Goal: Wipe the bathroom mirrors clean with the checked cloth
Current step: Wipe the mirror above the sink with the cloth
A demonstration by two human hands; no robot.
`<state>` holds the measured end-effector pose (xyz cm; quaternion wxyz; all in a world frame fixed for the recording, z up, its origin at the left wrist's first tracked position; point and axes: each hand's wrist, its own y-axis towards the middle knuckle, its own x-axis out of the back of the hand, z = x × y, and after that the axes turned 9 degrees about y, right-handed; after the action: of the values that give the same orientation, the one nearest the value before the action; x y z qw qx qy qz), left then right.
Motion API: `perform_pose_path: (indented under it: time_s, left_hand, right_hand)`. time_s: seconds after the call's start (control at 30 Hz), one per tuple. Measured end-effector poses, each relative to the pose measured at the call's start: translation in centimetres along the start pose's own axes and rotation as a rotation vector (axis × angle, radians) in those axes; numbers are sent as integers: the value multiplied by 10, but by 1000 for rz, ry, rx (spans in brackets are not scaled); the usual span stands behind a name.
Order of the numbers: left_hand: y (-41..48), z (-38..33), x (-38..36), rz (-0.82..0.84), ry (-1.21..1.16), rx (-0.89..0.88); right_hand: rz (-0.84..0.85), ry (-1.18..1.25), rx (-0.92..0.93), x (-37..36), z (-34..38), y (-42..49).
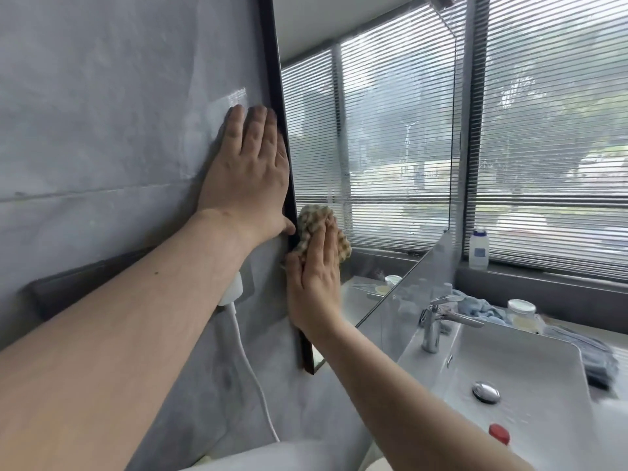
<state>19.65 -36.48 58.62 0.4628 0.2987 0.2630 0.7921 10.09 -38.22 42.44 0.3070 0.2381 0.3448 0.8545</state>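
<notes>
Checked cloth [321, 229] largely covered by the flat right hand [314, 283], mirror [373, 147] top cut off by the frame edge, small jars reflected low in the glass too blurred to identify, bottle [478, 248] label unreadable

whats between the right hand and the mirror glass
The checked cloth, pressed flat against the mirror under the right hand, seen in the head view.

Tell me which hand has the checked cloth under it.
The right hand: it presses the checked cloth against the mirror near its dark frame. The left hand lies flat on the grey wall, with no cloth.
</notes>
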Motion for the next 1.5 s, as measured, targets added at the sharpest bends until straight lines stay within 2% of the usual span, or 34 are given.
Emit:
perform_pose_path:
  time_s: [0.13,0.27,0.37,0.57,0.67,0.87,0.93,1.03,1.13,1.5]
  left_hand:
    - [0,0,-1,0,12,-2]
    - [0,-1,-2,-4,21,-6]
    - [0,-1,-2,-1,33,-5]
    - [-1,-1,0,-3,8,0]
    - [-1,-1,-1,-4,-4,2]
    - [0,-1,-2,-24,-40,15]
    - [0,-2,-3,-39,-38,18]
    - [0,-4,-2,-24,-14,19]
    - [0,-2,-1,-24,-7,23]
    - [-1,0,-1,-29,-31,3]
  right_hand:
    - [22,-15,3,-3,-14,-18]
    - [48,-14,-150,-17,-49,-77]
    - [154,-79,-231,-17,-70,-117]
    - [232,-107,-310,-11,-74,-125]
    - [191,-92,-275,-10,-63,-101]
    - [101,-137,15,12,-8,3]
    - [62,-62,34,20,14,46]
    - [29,68,-12,31,29,92]
    - [14,76,-56,36,17,94]
    - [72,136,-477,5,-100,-59]
